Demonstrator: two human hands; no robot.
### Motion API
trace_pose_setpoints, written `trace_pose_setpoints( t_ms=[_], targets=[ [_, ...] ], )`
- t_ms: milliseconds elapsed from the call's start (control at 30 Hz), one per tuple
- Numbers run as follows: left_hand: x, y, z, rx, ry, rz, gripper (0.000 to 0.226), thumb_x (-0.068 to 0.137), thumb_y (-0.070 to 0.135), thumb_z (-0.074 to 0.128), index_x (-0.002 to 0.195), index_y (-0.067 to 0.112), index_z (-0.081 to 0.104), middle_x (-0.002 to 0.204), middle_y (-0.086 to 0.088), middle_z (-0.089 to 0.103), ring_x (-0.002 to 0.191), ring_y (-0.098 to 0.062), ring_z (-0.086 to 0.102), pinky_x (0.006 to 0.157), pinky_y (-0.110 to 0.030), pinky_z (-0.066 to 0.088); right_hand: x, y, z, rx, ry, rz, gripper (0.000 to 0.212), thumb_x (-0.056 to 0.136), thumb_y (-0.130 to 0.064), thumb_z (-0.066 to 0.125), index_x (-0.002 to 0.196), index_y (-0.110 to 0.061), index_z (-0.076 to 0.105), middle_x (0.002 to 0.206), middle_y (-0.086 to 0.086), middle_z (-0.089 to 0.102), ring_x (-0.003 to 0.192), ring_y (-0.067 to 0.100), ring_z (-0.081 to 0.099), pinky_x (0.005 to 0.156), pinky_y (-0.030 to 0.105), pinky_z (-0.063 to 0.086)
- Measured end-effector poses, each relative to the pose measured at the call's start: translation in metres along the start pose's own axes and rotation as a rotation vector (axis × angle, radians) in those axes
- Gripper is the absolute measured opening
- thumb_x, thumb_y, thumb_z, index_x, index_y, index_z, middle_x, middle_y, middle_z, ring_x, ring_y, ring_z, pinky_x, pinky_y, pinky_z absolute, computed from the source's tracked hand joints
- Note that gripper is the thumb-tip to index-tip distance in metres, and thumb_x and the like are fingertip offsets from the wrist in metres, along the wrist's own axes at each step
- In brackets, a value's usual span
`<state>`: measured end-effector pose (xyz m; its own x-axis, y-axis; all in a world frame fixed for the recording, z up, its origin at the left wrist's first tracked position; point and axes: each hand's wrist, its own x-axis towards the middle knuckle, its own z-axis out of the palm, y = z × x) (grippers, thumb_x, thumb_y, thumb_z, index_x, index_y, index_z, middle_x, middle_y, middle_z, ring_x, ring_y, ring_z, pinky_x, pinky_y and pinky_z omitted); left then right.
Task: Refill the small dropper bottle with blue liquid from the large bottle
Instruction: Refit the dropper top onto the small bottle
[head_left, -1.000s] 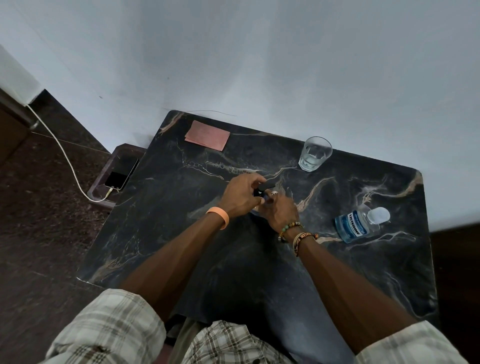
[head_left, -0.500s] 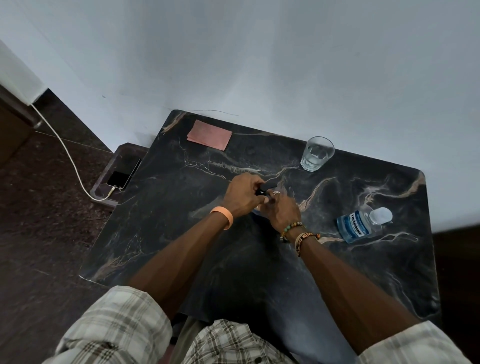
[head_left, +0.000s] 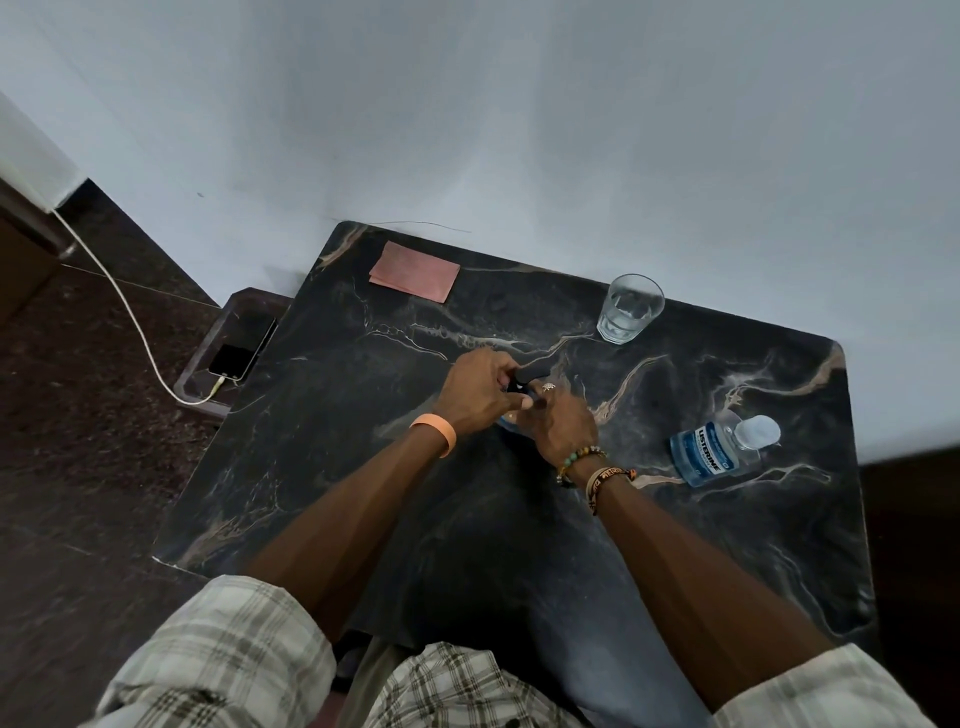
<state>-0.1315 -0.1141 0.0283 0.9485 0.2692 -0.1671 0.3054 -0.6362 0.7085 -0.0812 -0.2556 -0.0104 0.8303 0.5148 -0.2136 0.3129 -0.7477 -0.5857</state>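
Observation:
Both hands meet over the middle of the dark marble table (head_left: 363, 467). My left hand (head_left: 480, 392) curls its fingers round the black dropper cap (head_left: 531, 372) of the small dropper bottle. My right hand (head_left: 561, 423) grips the small bottle's body, of which only a bluish sliver (head_left: 508, 420) shows below the fingers. The large bottle (head_left: 714, 447) with blue liquid, a blue label and a clear cap stands alone to the right, apart from both hands.
A glass of water (head_left: 628, 309) stands at the back right. A pink folded cloth (head_left: 414, 271) lies at the back left of the table. Left of the table, a phone (head_left: 241, 353) on a white cable (head_left: 124, 306) rests on a low ledge.
The hands stay together on the small bottle and cap with only slight finger shifts. The camera view has drifted a little.

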Motion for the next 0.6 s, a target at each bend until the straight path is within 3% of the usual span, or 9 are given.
trace_pose_setpoints(
  t_ms=[267,400,533,600],
  targets=[
    [-0.0025,-0.0012,-0.0006,-0.022,-0.011,0.042,0.024,0.079,0.026,0.079,0.098,0.013,0.074,0.083,-0.001,0.066,0.075,-0.015,0.056,0.066,-0.022,0.041,-0.0015,-0.0006,-0.0008,0.033,-0.011,0.004,0.023,0.089,-0.039,0.066,0.097,-0.018,0.066,0.091,0.003,0.066,0.081,0.021,0.063,0.068,0.034,0.052],
    [-0.0002,0.0006,0.0000,0.015,-0.056,0.054,0.021,0.082,0.024,0.077,0.099,0.012,0.074,0.088,-0.006,0.068,0.083,-0.021,0.058,0.074,-0.032,0.046,-0.0022,0.0006,-0.0011,0.060,-0.013,0.010,0.025,0.087,-0.040,0.068,0.099,-0.018,0.066,0.089,0.002,0.066,0.080,0.019,0.062,0.064,0.026,0.042],
    [-0.0027,-0.0018,-0.0014,-0.053,-0.025,0.033,0.022,0.081,0.024,0.078,0.099,0.013,0.074,0.083,0.003,0.062,0.077,-0.014,0.057,0.067,-0.024,0.043,-0.0018,0.0000,-0.0010,0.031,-0.024,-0.005,0.024,0.089,-0.039,0.065,0.101,-0.018,0.066,0.087,0.003,0.067,0.079,0.022,0.063,0.065,0.031,0.048],
    [-0.0026,-0.0005,-0.0014,-0.045,-0.036,0.042,0.020,0.081,0.023,0.078,0.098,0.013,0.074,0.084,0.000,0.065,0.078,-0.016,0.058,0.070,-0.028,0.044,-0.0021,-0.0003,-0.0012,0.046,-0.025,-0.009,0.025,0.089,-0.039,0.065,0.103,-0.019,0.066,0.088,0.003,0.068,0.080,0.020,0.062,0.065,0.029,0.046]
  ],
)
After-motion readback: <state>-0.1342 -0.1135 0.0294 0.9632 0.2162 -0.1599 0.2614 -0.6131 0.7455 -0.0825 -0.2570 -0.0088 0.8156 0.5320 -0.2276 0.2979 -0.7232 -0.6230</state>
